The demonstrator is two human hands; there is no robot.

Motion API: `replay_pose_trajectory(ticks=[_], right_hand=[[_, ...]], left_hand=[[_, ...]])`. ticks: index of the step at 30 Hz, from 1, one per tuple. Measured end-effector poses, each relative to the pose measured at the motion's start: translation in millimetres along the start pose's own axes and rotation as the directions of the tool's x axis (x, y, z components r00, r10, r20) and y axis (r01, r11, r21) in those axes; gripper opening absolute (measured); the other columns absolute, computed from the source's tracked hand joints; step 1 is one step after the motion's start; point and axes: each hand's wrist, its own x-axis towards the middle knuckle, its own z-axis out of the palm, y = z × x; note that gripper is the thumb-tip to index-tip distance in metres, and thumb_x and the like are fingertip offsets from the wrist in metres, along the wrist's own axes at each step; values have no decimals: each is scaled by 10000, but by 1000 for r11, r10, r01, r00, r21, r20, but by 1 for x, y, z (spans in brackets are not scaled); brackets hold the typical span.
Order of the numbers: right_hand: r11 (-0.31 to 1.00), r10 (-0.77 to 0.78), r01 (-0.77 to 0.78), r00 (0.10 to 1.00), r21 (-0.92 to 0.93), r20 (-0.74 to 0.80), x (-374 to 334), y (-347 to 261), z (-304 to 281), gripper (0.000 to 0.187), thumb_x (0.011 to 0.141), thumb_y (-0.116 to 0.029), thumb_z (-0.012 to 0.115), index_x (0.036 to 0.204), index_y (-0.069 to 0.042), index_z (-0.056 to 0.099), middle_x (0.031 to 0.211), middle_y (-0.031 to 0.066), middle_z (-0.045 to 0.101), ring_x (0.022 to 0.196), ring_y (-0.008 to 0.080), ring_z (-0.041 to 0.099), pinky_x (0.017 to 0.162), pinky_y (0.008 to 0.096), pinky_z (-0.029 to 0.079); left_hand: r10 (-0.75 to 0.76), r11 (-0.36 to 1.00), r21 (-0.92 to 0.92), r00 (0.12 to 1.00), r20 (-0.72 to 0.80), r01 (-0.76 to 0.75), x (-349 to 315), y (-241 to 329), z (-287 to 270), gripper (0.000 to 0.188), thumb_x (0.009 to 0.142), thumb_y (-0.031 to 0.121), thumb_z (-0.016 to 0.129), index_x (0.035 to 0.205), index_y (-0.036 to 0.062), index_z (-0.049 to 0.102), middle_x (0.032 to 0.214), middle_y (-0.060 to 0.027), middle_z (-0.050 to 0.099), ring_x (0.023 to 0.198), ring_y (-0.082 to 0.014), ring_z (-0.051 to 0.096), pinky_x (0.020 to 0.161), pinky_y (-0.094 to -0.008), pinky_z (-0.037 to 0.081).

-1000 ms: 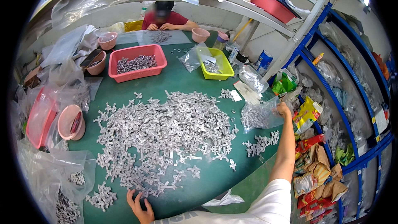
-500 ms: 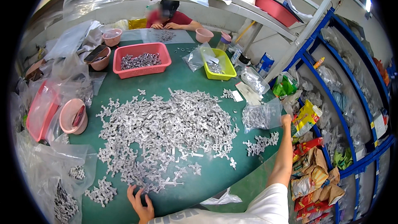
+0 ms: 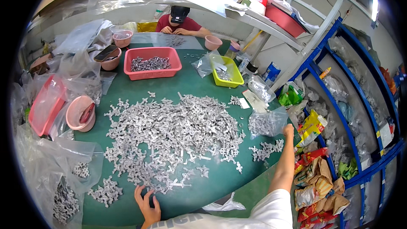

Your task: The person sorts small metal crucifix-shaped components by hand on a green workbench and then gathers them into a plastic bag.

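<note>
A broad heap of small grey metal castings (image 3: 178, 127) covers the middle of the green table. At the heap's near edge rests my left hand (image 3: 147, 203), fingers spread, its tips on or close to the nearest pieces; nothing shows in its grasp. My right arm stretches out to the table's right edge. There my right hand (image 3: 288, 130) is closed at the mouth side of a clear plastic bag (image 3: 266, 123) of grey parts, seemingly pinching its edge; its fingertips are partly hidden. Just nearer than the bag lies a small cluster of castings (image 3: 267, 149).
Red tray (image 3: 152, 74) and yellow basket (image 3: 229, 82) of metal parts stand farther back. A pink bucket (image 3: 80, 114), plastic bags (image 3: 63, 161) and a small parts pile (image 3: 106, 191) line the left. A co-worker (image 3: 180, 23) sits opposite. Blue shelving (image 3: 335, 89) rises at right.
My right hand has come slightly nearer to me at the bag, whose open side has shifted a little. My left hand stays by the heap. The whole view has shifted slightly.
</note>
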Motion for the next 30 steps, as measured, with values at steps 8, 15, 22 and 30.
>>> replay_pose_trajectory(ticks=[8,15,22,30], right_hand=[[889,-273,401,851,220,-448,5,-96,-80,311,771,-290,582,703,6,644,721,233,605,738,365,604,691,427,457],[936,-103,248,872,251,-478,-9,-102,-61,323,803,-306,555,753,3,636,763,228,610,785,364,602,717,442,449],[931,-359,286,622,-225,-695,-77,-112,-91,327,760,-245,620,981,-20,535,915,148,566,918,315,529,777,407,406],[607,-794,755,563,-248,-229,-155,-145,-59,256,798,-284,570,765,-32,600,688,161,597,706,310,561,740,391,367]], left_hand=[[2,999,34,1000,-15,-1,-1,2,-4,243,674,-59,549,898,34,563,1159,-192,437,1169,-403,356,963,-468,287],[34,999,13,999,3,-34,-1,3,-3,254,670,-67,552,902,35,563,1154,-188,435,1156,-407,358,951,-475,289],[66,998,1,997,33,-66,0,0,-1,261,680,-62,556,923,32,567,1145,-196,420,1145,-408,349,940,-478,289],[57,998,-2,998,32,-57,0,3,-1,265,689,-67,556,934,32,570,1148,-190,426,1158,-398,345,942,-470,290]])
